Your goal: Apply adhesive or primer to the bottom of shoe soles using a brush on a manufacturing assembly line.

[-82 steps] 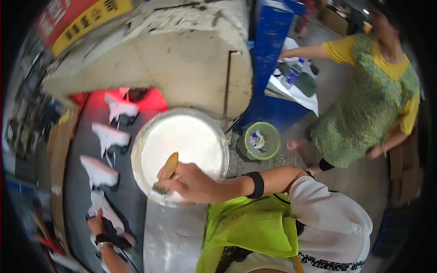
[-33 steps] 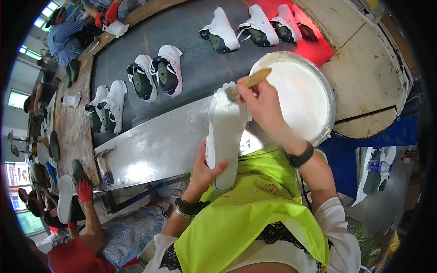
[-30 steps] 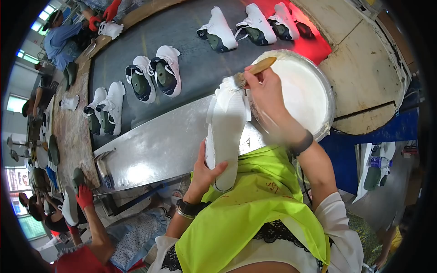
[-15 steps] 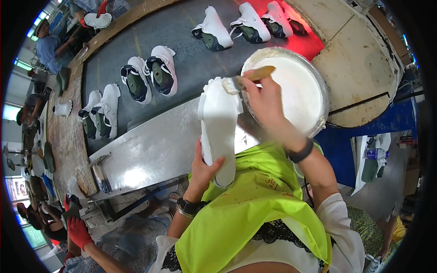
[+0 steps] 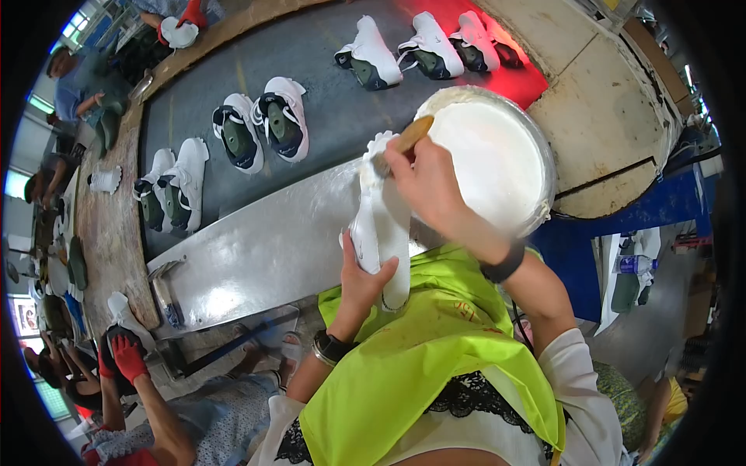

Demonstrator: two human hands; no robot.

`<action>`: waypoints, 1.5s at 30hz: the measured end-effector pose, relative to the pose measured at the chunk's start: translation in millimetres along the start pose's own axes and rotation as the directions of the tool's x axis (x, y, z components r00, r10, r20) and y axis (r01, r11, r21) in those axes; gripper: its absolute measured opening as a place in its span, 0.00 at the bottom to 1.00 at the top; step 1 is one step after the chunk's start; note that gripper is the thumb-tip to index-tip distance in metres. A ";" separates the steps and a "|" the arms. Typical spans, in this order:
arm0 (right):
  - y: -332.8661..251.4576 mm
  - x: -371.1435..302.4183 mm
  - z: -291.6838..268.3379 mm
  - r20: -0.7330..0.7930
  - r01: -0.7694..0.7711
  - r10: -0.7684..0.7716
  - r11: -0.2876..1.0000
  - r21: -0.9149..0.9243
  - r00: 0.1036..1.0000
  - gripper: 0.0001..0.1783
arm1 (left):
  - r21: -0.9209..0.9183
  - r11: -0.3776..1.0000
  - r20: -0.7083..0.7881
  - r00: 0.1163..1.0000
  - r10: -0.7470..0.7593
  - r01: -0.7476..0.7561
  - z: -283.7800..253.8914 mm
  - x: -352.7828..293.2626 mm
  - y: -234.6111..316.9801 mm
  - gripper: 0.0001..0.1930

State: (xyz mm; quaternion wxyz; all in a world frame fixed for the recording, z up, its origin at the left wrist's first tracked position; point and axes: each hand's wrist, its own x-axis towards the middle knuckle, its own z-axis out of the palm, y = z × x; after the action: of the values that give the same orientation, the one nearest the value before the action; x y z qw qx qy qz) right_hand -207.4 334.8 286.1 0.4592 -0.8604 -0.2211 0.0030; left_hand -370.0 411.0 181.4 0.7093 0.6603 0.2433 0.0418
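Note:
My left hand point(image 5: 359, 283) is closed round the heel half of a white sports shoe point(image 5: 395, 233), tilted so its underside and one side show. The thumb lies against the underside. In my right hand point(image 5: 431, 182) is a paintbrush point(image 5: 414, 133) with a wooden handle. Its bristle end is against the toe part of the shoe, partly hidden by my fingers. Just right of the brush stands a round metal basin point(image 5: 550, 175) with thick white liquid point(image 5: 493, 163) in it.
A dark conveyor belt point(image 5: 311, 48) carries several white shoes point(image 5: 284, 116) with green inserts. A metal ledge point(image 5: 256, 241) runs along its near side. Red light falls on the belt's far right end. At left, a co-worker's red-gloved hands point(image 5: 128, 357) hold a shoe beside a worn board point(image 5: 116, 241).
My left hand has rolled the shoe, bringing its side into view. The brush has moved from the toe's right edge across to its upper face. Shoes on the belt have shifted slightly.

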 end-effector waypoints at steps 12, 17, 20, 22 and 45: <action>36.6 36.0 -9.4 -0.087 0.140 -0.137 0.989 0.040 0.987 0.10 | -0.012 1.000 0.005 1.000 0.019 -0.019 -1.9 -5.3 5.9 0.50; 43.7 -5.3 -12.7 -0.082 0.131 -0.126 0.990 0.060 0.989 0.08 | -0.183 0.983 0.062 0.997 0.039 -0.027 -19.5 -7.8 -3.1 0.49; 41.5 -49.6 -14.8 0.006 0.111 -0.111 0.994 0.023 0.994 0.08 | -0.228 0.973 0.063 0.998 -0.009 0.024 -27.3 -7.7 -8.7 0.47; 31.5 -52.6 -20.9 0.046 0.072 -0.076 0.994 0.082 0.996 0.09 | -0.246 0.969 0.083 0.996 -0.009 0.029 -30.6 -9.6 -2.1 0.46; 20.6 -18.7 24.4 -0.147 0.399 -0.376 0.899 0.180 0.915 0.08 | -0.332 0.939 0.136 0.990 -0.046 0.090 -57.5 -16.3 0.3 0.41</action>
State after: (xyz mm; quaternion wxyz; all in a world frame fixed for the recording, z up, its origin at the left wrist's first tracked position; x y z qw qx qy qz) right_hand -221.5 337.0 252.0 0.5487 -0.7456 -0.3612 -0.1120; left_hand -407.2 457.5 185.9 0.8269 0.5215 0.2099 0.0163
